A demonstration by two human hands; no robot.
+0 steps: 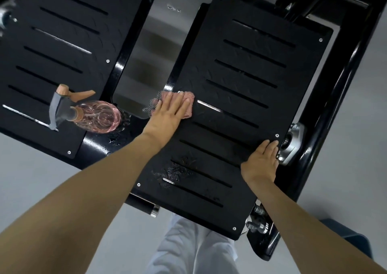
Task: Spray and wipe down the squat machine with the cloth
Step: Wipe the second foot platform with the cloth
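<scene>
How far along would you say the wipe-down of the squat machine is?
Spraying looks done: the spray bottle is set down and droplets sit on the right footplate. In hand: the left hand presses the cloth on it, the right hand resting on its edge. Left: those droplets, and probably the left footplate.

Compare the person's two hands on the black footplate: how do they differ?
The left hand presses on the pink cloth; the right hand lies bare on the footplate. The left hand is at its inner edge, the right hand at its outer edge, nearer the person. Both lie flat, fingers straight, on the same footplate.
</scene>
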